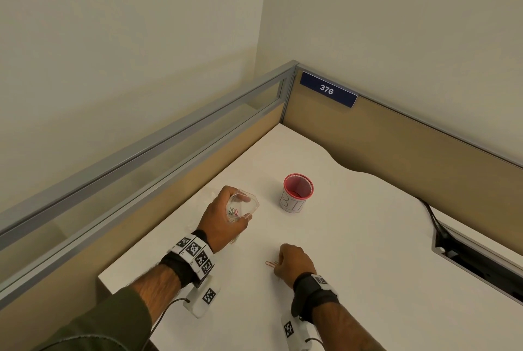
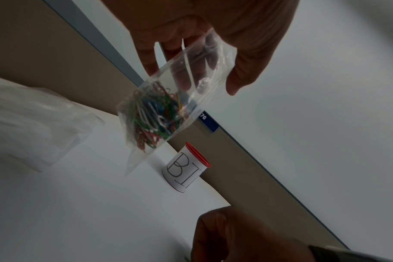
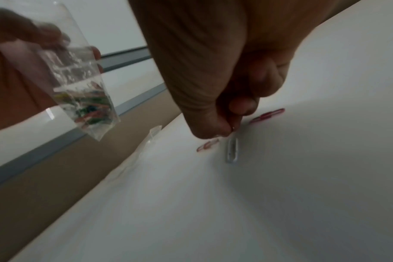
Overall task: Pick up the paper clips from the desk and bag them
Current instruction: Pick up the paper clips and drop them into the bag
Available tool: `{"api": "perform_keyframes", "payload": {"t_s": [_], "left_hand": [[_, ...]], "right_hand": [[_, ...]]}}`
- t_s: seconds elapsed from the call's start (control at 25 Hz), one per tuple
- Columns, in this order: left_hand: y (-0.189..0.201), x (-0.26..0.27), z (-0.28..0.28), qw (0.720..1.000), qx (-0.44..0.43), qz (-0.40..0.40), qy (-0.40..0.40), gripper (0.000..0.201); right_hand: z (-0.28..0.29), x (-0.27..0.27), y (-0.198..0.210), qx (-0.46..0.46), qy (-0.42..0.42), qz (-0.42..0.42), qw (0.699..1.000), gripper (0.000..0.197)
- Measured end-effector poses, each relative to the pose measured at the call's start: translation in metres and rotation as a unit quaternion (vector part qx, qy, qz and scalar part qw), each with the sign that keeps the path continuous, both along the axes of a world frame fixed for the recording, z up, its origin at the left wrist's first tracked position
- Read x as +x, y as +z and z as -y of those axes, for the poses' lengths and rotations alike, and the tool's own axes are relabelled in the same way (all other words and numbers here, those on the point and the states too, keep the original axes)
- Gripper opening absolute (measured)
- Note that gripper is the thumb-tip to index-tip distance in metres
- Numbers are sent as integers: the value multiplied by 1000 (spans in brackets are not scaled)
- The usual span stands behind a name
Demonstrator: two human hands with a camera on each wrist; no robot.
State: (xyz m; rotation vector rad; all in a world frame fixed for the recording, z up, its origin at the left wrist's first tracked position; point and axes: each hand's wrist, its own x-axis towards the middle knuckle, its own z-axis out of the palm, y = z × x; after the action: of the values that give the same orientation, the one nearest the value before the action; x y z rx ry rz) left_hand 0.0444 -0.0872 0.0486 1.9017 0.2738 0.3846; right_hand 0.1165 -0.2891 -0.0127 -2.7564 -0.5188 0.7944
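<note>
My left hand [image 1: 244, 208] grips a small clear zip bag [image 1: 254, 203] by its open mouth and holds it above the white desk [image 1: 353, 237]. In the left wrist view the bag [image 2: 141, 156] hangs down with several coloured paper clips [image 2: 155, 115] in it. My right hand [image 3: 230, 128] is down on the desk, thumb and forefinger pinching the top end of a silver paper clip [image 3: 232, 150]. Two pink clips [image 3: 268, 115] [image 3: 208, 144] lie on either side of it. In the head view one pink clip [image 1: 271, 263] shows just left of the right hand [image 1: 278, 263].
A red cup [image 1: 297, 192] wrapped in paper marked "BI" stands behind the hands. More clear plastic bags [image 2: 34, 124] lie at the desk's left edge by the partition [image 1: 141, 169]. A cable slot [image 1: 481, 263] is cut into the desk at the right.
</note>
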Motion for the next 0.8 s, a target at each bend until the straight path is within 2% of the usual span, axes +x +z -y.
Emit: {"api": "perform_keyframes", "payload": {"t_s": [0.08,0.2,0.32,0.44,0.64,0.8], "left_hand": [[0,0,2,1000,-2,2,-2,42],[-3,1,4,1000,0,6,-6,43],[-3,2,10,1000,-1,-1,-9,43],[0,4,18,1000,-4,-1,-12,44],[4,5,29,1000,-6,-19,-6,49],[2,-3,25,1000,-6,1,-2,44]], "right_hand": [[5,2,17,55,-25,11,998,14],[7,8,61,165,-39,74,983,13],[-9,10,115,262,-2,131,956,14],[-31,8,151,287,56,161,943,11],[-52,1,159,233,159,207,937,13],[-26,14,139,273,78,238,929,15]]}}
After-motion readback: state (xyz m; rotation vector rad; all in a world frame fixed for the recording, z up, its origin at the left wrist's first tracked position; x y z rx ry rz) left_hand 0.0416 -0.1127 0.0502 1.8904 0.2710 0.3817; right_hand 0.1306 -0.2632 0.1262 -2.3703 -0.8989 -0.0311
